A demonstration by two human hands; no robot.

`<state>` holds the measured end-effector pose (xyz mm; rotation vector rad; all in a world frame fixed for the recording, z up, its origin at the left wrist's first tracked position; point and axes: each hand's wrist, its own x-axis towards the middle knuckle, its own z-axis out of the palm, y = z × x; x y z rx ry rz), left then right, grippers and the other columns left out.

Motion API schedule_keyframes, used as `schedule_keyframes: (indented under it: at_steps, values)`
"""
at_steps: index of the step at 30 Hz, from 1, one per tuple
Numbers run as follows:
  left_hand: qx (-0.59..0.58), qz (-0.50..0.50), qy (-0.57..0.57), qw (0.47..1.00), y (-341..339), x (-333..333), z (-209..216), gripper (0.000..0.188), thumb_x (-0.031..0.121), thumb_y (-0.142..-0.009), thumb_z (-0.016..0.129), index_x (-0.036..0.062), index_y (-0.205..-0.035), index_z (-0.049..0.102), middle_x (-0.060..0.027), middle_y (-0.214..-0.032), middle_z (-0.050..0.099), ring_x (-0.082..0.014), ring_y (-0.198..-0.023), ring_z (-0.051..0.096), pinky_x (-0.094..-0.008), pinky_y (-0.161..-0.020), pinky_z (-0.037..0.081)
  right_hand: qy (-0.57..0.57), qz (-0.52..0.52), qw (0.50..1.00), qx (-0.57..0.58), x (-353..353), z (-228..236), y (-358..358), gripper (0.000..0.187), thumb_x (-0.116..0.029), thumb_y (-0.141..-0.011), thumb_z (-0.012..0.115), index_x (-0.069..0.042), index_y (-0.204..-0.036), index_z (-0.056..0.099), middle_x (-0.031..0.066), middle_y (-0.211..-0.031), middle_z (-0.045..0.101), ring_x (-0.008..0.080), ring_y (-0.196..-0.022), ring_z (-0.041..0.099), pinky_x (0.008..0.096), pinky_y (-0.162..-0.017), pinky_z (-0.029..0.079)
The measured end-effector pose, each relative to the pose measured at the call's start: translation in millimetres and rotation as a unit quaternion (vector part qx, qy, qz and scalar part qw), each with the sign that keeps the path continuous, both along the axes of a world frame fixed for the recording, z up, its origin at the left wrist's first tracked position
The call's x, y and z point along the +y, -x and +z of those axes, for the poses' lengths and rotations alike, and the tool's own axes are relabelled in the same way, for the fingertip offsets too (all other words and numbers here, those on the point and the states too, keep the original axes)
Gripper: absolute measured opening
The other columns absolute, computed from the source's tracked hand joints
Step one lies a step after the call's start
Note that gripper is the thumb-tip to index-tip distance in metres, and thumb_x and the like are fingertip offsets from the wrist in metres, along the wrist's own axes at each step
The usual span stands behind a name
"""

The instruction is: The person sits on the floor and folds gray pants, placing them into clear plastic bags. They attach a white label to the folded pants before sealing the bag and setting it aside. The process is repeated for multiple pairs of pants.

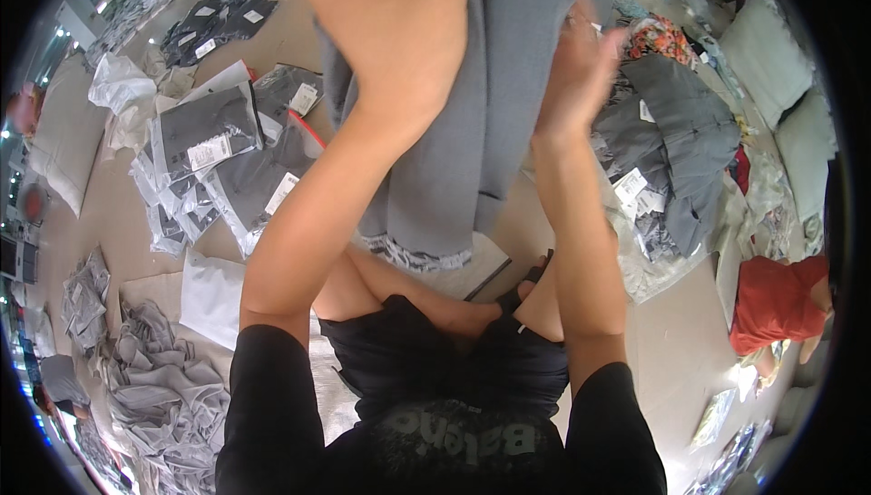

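A long piece of grey folded cloth point(508, 87) hangs upright before me, its lower end showing a pale, ragged, fringe-like edge; I cannot tell what kind of textile piece it is. My left hand point(395, 28) is at its upper left, closed on the cloth, with the fingertips partly out of the picture at the top. Along the cloth's right edge is my right hand point(576, 78), blurred, with its thumb held out and its fingers apart, partly behind the cloth. The hanging end reaches down over my crossed legs.
Grey garments in clear bags point(213, 132) lie to the left, with a white sheet point(210, 291) nearer me. A crumpled grey cloth heap point(163, 386) sits lower left. At right are stacked grey pieces with tags point(671, 132). A person in a red top point(776, 304) sits at far right.
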<state>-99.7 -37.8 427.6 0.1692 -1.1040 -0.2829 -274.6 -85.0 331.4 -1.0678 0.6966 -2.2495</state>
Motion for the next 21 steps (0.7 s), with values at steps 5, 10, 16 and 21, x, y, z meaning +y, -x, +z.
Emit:
schedule_keyframes:
  at_steps: [5,10,16,21]
  values:
    - [-0.005,0.047,-0.140,0.989,18,-56,-14,0.057,-0.008,-0.086,0.076,0.0029,-0.132,0.044,-0.0103,-0.116,0.056,-0.0153,-0.102,0.061,-0.0262,-0.090,0.050,-0.289,0.062,0.955,0.025,-43,-189,-12,0.067,-0.054,-0.101,0.048,0.001,-0.135,0.062,0.0225,-0.125,0.070,0.0334,-0.112,0.067,0.0402,-0.106,0.050]
    - [-0.011,0.087,-0.199,0.976,15,-172,-97,0.057,-0.003,-0.087,0.078,0.0027,-0.133,0.044,-0.0099,-0.114,0.058,-0.0144,-0.096,0.062,-0.0260,-0.087,0.051,-0.299,0.078,0.944,0.120,-135,-194,13,0.063,-0.047,-0.098,0.053,0.003,-0.137,0.060,0.0271,-0.128,0.067,0.0382,-0.120,0.063,0.0438,-0.108,0.049]
    - [-0.110,-0.008,-0.541,0.834,-24,-221,-280,0.108,0.044,-0.090,0.081,-0.0054,-0.163,0.018,-0.0253,-0.167,0.031,-0.0358,-0.147,0.044,-0.0446,-0.120,0.037,-0.431,0.029,0.817,0.382,-119,-345,50,0.062,-0.038,-0.093,0.058,0.004,-0.139,0.059,0.0326,-0.133,0.064,0.0439,-0.129,0.059,0.0482,-0.110,0.047]
    - [-0.390,0.118,-0.712,0.572,-90,-79,-474,0.091,0.065,-0.089,0.068,-0.0078,-0.142,0.054,-0.0296,-0.140,0.059,-0.0425,-0.133,0.056,-0.0481,-0.110,0.045,-0.536,0.018,0.765,0.357,-24,-414,17,0.051,-0.037,-0.098,0.053,-0.005,-0.137,0.063,0.0299,-0.130,0.067,0.0451,-0.128,0.060,0.0486,-0.110,0.047]
